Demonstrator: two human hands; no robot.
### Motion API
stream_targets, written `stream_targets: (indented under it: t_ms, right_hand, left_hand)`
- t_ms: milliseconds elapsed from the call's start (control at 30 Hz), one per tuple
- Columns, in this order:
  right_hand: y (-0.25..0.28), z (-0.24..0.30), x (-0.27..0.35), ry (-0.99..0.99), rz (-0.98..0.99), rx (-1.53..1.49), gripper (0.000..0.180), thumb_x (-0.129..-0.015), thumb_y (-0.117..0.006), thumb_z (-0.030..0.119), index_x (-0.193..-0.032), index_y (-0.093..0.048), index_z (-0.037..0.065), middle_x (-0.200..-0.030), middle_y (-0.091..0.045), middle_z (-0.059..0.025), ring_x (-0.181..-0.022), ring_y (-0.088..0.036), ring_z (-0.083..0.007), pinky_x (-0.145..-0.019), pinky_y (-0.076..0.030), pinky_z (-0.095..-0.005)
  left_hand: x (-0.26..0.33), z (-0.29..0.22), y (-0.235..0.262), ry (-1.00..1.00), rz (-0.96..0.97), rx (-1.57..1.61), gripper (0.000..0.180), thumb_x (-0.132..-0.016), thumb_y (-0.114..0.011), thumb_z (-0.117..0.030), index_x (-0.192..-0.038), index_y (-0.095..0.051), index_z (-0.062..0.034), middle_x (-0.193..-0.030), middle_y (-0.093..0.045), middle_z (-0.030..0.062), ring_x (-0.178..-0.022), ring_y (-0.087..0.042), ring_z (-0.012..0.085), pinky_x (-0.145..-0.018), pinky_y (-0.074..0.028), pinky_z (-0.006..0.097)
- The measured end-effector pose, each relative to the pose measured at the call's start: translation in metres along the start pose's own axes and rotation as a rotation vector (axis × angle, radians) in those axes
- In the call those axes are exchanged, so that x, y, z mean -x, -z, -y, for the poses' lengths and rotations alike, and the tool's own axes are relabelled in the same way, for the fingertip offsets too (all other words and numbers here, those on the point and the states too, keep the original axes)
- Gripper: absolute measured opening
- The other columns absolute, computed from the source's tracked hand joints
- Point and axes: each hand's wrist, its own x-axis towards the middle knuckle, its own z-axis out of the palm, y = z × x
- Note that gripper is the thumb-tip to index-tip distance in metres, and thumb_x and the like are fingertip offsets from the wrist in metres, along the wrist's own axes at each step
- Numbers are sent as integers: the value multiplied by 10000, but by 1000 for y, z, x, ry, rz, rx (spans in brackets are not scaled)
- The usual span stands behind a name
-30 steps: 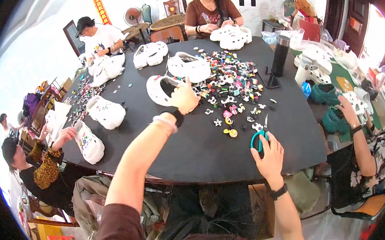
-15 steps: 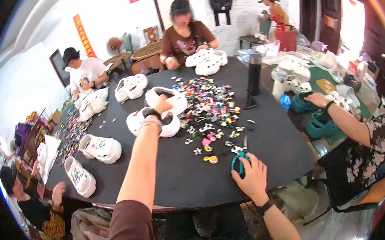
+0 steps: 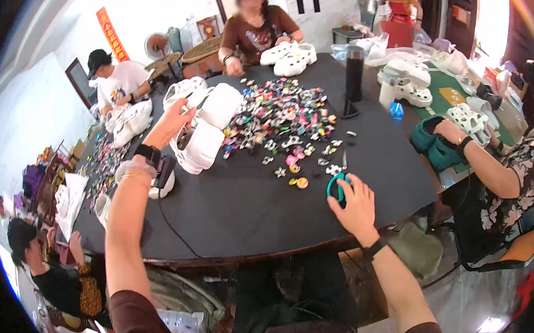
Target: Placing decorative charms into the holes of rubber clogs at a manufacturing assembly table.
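My left hand (image 3: 176, 120) is closed on a pair of white clogs (image 3: 200, 143), held tilted over the table left of the charm pile. One clog is partly behind the fingers. A heap of small colourful shoe charms (image 3: 282, 116) spreads to the right of the clogs. My right hand (image 3: 357, 205) lies near the front edge, thumb and fingers around the teal handle of a pair of scissors (image 3: 330, 190). Their blades point away from me, beside a few loose charms. Another white clog (image 3: 164, 187) is mostly hidden by my left forearm.
The black table (image 3: 271, 222) also bears a black bottle (image 3: 354, 74) and other white clogs (image 3: 287, 60). People work at its far side and left. On my right, a person handles dark green clogs (image 3: 436, 145) by a cluttered green table. A thin cable hangs from my left wrist.
My left hand has taken hold of the white clogs, tilting them and shifting them left. My right hand stays at the scissors. The view has tipped downward in the room.
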Motion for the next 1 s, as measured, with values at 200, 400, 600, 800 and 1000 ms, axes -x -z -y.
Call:
stream_targets:
  t_ms: [200,400,600,800,1000]
  right_hand:
    - [-2,1,0,25,5,58,451,-782,-599,345,-1133,-532,69,-1208,-464,-126,-1081,-453,-304,-915,-343,-425]
    - [-11,0,2,27,37,10,386,-834,-548,350,-1109,-557,78,-1205,-461,-116,-1030,-487,-286,-881,-364,-411]
    - [-10,-5,-12,-70,16,50,371,-743,-662,305,-1033,-583,86,-966,-479,-79,-903,-516,-244,-727,-386,-377]
    - [-7,-7,-32,-159,266,215,502,-723,-666,319,-1143,-536,77,-921,-505,-121,-834,-555,-281,-703,-436,-385]
    - [21,-13,-20,-348,235,-94,459,-779,-632,247,-1183,-519,59,-877,-556,-114,-771,-569,-226,-693,-458,-341]
  left_hand:
    - [154,-9,-19,-185,242,-135,193,-876,-543,-179,-1009,-502,-46,-823,-529,9,-657,-514,94,-589,-436,244]
    - [260,15,-84,-447,265,-710,206,-741,-633,-135,-933,-560,-129,-753,-471,95,-699,-549,275,-594,-438,392]
    - [270,10,-111,-480,-115,-602,246,-678,-677,-84,-906,-604,-137,-740,-465,68,-635,-504,260,-547,-402,369]
    - [272,-13,-133,-322,-218,-285,212,-690,-700,-113,-887,-623,-123,-741,-498,59,-616,-517,249,-540,-410,346]
    - [289,-19,-135,-280,-285,-392,357,-694,-711,-134,-1031,-613,-70,-851,-559,90,-792,-559,261,-678,-437,340]
